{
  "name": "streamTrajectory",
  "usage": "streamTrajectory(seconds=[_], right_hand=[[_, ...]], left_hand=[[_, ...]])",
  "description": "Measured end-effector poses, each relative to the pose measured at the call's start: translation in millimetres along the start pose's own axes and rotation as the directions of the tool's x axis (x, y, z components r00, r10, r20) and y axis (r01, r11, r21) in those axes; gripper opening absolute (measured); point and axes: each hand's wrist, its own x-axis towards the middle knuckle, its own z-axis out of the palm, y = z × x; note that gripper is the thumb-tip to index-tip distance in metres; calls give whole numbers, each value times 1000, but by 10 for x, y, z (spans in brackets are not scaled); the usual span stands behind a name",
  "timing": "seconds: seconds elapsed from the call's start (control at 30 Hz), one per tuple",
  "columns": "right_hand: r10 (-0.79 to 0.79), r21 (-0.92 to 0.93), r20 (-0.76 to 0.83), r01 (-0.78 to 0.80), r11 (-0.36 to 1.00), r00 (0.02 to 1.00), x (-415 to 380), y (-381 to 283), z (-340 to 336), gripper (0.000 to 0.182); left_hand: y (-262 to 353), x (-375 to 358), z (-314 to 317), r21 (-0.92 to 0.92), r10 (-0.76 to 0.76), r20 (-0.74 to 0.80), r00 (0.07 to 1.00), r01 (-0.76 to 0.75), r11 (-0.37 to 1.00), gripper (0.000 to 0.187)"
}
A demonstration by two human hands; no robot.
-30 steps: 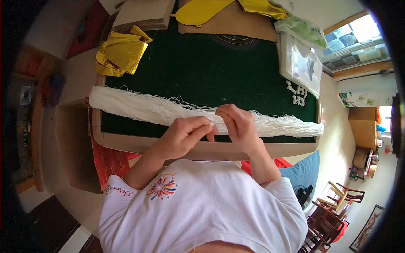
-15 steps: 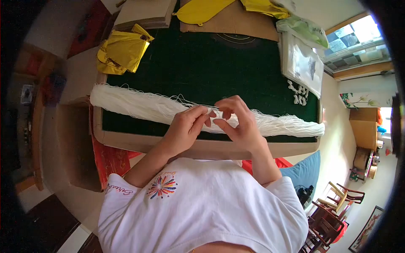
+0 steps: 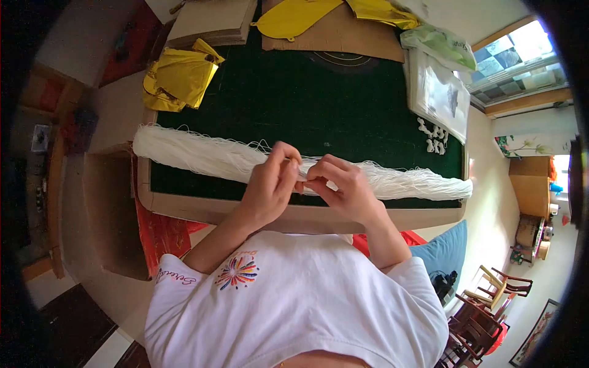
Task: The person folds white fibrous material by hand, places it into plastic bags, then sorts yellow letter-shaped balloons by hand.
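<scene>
A long bundle of white string (image 3: 196, 153) lies across the near side of the green table, with loose strands standing up along its top. Over its middle, my left hand (image 3: 270, 186) is closed in a pinch, the index finger bent. My right hand (image 3: 345, 185) pinches right beside it, its fingertips meeting those of the left. A bit of white string seems to be held between them, mostly hidden by the fingers. Several small white knotted string pieces (image 3: 435, 136) lie to the right, away from both hands.
The green table top (image 3: 294, 98) has a pale raised edge. Folded gold foil (image 3: 183, 76) lies at the left, near stacked boards (image 3: 211, 21). Cardboard (image 3: 343, 37) with yellow foil pieces (image 3: 297, 17) is at the back. Clear plastic bags (image 3: 438, 92) sit at the right.
My hands have come together at the fingertips. The right hand's fingers, spread apart before, have closed into a pinch, and the left index finger has risen and bent. The bundle lies as before.
</scene>
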Motion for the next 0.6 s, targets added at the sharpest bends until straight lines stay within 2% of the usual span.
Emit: streamTrajectory(seconds=[0.07, 0.1, 0.13, 0.17, 0.2, 0.23, 0.37, 0.4, 0.43, 0.47, 0.5, 0.53, 0.6], right_hand=[[7, 1, -4, -7, 1000, 1000, 5, -6, -16, 16], [-46, -32, -2, 46, 998, 999, 13, -20, -52, 15], [-98, -65, 0, 97, 993, 995, 22, -27, -74, 14], [-98, -66, -1, 98, 993, 995, 35, -24, -80, 14], [-171, -119, 27, 173, 978, 985, 48, -21, -88, 14], [-244, -169, 60, 251, 953, 968, 58, -18, -93, 13], [-151, -198, 76, 163, 967, 986, 36, 6, -139, 13], [-23, -64, 55, 26, 998, 998, 31, 19, -144, 13], [109, 74, 53, -113, 991, 993, 22, 33, -140, 13], [110, 74, 53, -114, 991, 992, 10, 56, -126, 13], [194, 176, 40, -198, 964, 980, -3, 88, -105, 12], [278, 277, 36, -277, 920, 960, -10, 111, -87, 12], [315, 292, 44, -314, 904, 948, -5, 139, -71, 11]], left_hand=[[-85, 35, 7, 17, 179, -172, 969, -179, 984, 11], [-85, 61, 12, 14, 188, -239, 953, -190, 982, 14], [-48, 98, -26, 15, 188, -239, 953, -190, 982, 14], [28, 142, -94, -265, -101, -90, 991, 74, 961, 18], [65, 161, -152, -476, -337, 131, 932, 357, 804, 22], [-106, 164, -186, -587, -357, 349, 866, 499, 637, 25], [-192, 137, -186, -466, -341, 377, 861, 495, 734, 19], [-154, 90, -147, -310, -258, 230, 938, 322, 894, 17], [-133, 55, -107, -111, -133, 102, 986, 145, 983, 15], [-131, 45, -71, -112, -135, 102, 986, 146, 983, 15], [-131, 39, -36, 175, 204, -4, 979, -200, 964, 17], [-133, 29, -8, 466, 532, -5, 847, -469, 750, 18], [-159, 21, 5, 510, 552, -13, 834, -469, 721, 19]])
